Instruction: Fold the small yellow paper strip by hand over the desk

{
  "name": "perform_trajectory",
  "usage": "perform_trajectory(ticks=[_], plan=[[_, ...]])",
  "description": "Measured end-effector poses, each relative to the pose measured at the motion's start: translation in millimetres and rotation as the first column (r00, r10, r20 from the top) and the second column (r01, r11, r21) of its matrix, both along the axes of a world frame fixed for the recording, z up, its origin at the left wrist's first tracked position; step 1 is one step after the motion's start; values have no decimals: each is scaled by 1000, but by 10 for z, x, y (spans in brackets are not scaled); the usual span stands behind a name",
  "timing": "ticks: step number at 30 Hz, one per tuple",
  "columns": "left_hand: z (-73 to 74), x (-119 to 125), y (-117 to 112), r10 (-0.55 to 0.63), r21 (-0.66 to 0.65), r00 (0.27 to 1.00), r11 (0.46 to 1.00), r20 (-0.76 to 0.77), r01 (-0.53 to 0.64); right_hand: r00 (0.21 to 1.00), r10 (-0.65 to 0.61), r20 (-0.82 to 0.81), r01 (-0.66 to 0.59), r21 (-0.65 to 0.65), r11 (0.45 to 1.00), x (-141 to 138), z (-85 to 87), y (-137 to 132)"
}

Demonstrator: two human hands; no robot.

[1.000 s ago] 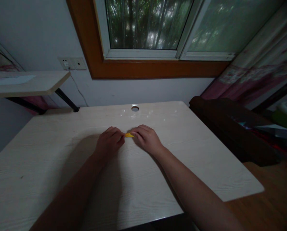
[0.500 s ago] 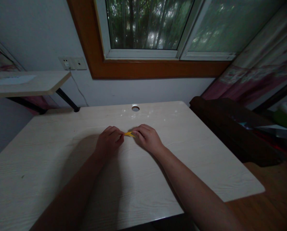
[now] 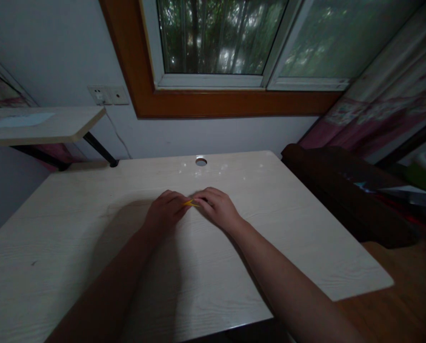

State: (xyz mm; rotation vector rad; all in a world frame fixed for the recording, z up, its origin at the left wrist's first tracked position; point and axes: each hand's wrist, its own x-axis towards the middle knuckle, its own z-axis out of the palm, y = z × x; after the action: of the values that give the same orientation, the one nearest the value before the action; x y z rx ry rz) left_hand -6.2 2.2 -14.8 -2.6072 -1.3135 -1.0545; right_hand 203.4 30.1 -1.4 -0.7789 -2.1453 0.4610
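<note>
Yellow piece [image 3: 188, 203], crosswise; forked rightward

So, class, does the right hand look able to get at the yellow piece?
Probably yes: the yellow piece pokes out from the left hand toward the right hand, with nothing visible blocking the way.

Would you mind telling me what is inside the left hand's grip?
The left hand pinches a small yellow piece. Its forked end shows toward the right hand; the part inside the grip is covered.
</note>
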Motion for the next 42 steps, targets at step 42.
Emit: perform_trajectory(ticks=[42], plan=[[17, -12, -4, 41, -234, 990, 972, 136, -8, 999, 52, -14, -53, -141, 989, 3, -36, 23]])
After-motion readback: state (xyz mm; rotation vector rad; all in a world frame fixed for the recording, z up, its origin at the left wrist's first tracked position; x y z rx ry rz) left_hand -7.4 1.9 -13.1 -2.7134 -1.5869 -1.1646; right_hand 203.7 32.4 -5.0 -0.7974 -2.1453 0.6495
